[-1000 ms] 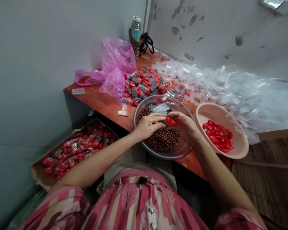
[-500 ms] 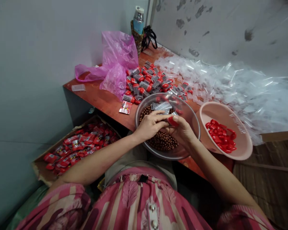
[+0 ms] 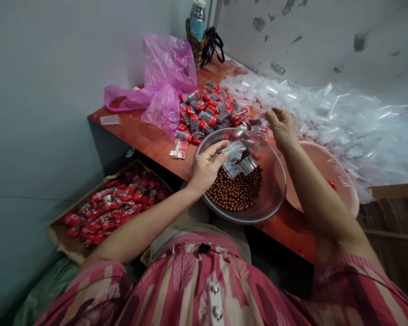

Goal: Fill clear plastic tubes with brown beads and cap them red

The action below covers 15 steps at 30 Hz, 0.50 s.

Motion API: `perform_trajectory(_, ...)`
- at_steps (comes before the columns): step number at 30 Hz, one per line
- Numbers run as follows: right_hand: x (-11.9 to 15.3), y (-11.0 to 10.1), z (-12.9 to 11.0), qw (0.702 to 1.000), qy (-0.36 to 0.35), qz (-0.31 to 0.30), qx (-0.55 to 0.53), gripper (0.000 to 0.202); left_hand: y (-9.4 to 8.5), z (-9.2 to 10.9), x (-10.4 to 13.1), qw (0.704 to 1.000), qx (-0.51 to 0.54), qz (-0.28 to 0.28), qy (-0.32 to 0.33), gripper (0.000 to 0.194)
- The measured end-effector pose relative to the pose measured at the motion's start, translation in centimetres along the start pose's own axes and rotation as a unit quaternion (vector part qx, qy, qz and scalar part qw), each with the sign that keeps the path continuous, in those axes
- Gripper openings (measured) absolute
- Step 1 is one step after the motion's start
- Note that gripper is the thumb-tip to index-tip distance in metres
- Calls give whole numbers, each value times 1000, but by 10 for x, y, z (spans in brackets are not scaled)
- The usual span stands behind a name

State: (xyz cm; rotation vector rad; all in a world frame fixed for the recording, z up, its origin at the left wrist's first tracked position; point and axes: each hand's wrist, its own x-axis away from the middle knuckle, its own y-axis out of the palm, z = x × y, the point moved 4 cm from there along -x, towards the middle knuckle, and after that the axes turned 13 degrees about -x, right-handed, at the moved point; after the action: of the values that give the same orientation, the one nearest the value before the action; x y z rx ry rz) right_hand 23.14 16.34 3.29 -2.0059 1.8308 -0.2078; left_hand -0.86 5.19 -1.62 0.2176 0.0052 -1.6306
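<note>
A clear bowl (image 3: 279,199) holds round brown beads (image 3: 234,192), with several clear plastic containers (image 3: 248,165) lying on them. Over the bowl's left side, my left hand (image 3: 206,168) closes thumb and forefinger on the end of one clear plastic container (image 3: 234,148). My right hand (image 3: 283,129) is raised between the bowl and the clear pieces, beside a heap of filled, red-capped containers (image 3: 212,111). Its fingers are loosely bent and nothing shows in them. My right forearm hides much of a pink basin (image 3: 348,194) and most of the red caps (image 3: 331,184) inside.
Many clear containers (image 3: 343,117) cover the table's (image 3: 129,131) right and back. A pink plastic bag (image 3: 170,63) and a flask (image 3: 197,22) stand at the back. Below left, a carton (image 3: 59,237) holds red packets (image 3: 112,203). A small red packet (image 3: 179,148) lies near the bowl.
My hands have parted. The red-capped container has left my right hand, which has moved up and right out of the bowl; my left hand now grips a clear container.
</note>
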Motion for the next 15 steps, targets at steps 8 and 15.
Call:
perform_trajectory(8,107,71,-19,846,-149,-332,389,23,5,5,1,999,13,-29,-5,24)
perform_trajectory(15,105,96,-8,772,-139,-347,514,25,5,4,2,999,-20,-33,7,21)
